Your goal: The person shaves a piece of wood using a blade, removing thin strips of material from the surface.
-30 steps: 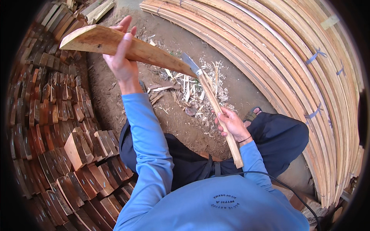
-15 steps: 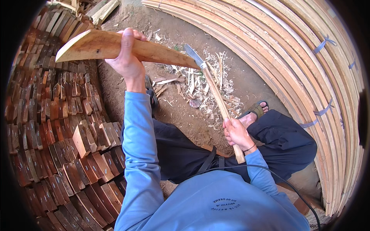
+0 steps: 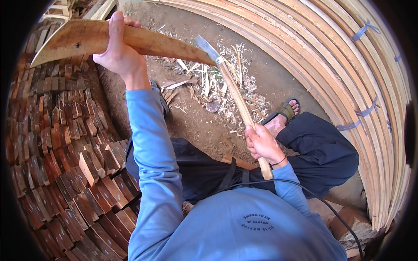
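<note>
My left hand (image 3: pixel 118 50) grips a thick wooden board (image 3: pixel 89 39) near its wide, slanted end, thumb across the face. The board reaches out to the right and narrows toward its far tip, and a dark knot marks its left part. Closed around the lower part of a long wooden handle is my right hand (image 3: pixel 263 143). That handle belongs to a long-handled knife (image 3: pixel 233 85), whose short metal blade (image 3: pixel 206 48) lies at the board's narrow tip. Whether the edge is cutting into the wood cannot be made out.
Wood shavings (image 3: pixel 217 87) and splinters litter the dirt floor between my feet. Stacked cut wood blocks (image 3: pixel 65 165) fill the left side. Long planks (image 3: pixel 305 56), bundled with blue-grey ties (image 3: pixel 365 30), curve along the right. A black cable (image 3: pixel 313 195) crosses my lap.
The board and my left hand have shifted left and up in view. The knife has moved left with the board's tip; my right hand keeps its hold.
</note>
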Action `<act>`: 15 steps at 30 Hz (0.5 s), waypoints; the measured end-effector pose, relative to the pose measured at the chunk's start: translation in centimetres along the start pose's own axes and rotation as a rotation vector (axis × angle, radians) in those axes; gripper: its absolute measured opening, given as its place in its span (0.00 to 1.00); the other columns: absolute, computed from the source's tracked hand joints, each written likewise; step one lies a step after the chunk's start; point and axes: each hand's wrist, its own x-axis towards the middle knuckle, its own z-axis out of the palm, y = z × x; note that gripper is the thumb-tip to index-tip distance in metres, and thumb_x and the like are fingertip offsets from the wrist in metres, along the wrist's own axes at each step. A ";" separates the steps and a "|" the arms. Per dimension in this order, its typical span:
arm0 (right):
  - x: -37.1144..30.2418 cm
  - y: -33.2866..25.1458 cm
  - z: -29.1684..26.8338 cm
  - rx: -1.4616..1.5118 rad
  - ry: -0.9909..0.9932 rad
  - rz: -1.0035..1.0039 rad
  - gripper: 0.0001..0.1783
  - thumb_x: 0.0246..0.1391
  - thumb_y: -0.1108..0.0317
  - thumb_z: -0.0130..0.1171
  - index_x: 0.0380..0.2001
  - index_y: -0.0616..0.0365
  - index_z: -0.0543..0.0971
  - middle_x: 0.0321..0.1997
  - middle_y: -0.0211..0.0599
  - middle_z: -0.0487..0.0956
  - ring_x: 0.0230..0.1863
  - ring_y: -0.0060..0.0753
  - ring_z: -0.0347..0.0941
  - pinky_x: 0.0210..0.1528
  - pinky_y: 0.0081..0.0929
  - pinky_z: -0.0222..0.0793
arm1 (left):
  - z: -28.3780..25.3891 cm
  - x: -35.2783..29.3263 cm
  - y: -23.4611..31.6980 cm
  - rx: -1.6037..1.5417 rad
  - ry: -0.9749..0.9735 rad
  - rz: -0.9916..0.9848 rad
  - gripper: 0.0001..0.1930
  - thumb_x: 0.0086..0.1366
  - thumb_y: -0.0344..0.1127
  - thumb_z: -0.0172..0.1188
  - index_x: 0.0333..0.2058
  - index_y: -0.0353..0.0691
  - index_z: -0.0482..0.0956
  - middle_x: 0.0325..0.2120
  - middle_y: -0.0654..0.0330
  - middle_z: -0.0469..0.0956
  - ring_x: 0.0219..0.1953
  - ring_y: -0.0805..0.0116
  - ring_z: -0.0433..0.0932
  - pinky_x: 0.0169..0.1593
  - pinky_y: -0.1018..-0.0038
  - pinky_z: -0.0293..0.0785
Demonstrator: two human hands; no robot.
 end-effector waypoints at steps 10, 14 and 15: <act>1.1 0.0 0.1 -0.040 0.020 -0.086 0.15 0.77 0.59 0.41 0.35 0.56 0.66 0.17 0.24 0.64 0.11 0.18 0.59 0.11 0.23 0.58 | 2.6 -2.0 -0.4 0.171 -0.096 0.192 0.08 0.61 0.22 0.69 0.35 0.26 0.78 0.24 0.52 0.80 0.23 0.62 0.80 0.30 0.68 0.79; -1.1 1.7 0.0 0.045 -0.050 -0.008 0.15 0.78 0.55 0.40 0.36 0.52 0.64 0.19 0.21 0.59 0.13 0.14 0.53 0.12 0.19 0.52 | 0.0 0.6 -1.1 0.118 -0.016 0.089 0.09 0.58 0.19 0.69 0.35 0.24 0.78 0.24 0.52 0.80 0.22 0.64 0.80 0.31 0.68 0.81; -1.3 1.5 -0.3 0.059 -0.058 0.022 0.15 0.78 0.55 0.39 0.36 0.52 0.64 0.19 0.21 0.59 0.13 0.14 0.53 0.12 0.19 0.52 | 0.9 0.5 -0.9 0.122 -0.002 0.120 0.09 0.58 0.19 0.69 0.35 0.24 0.78 0.24 0.52 0.80 0.22 0.64 0.80 0.31 0.67 0.81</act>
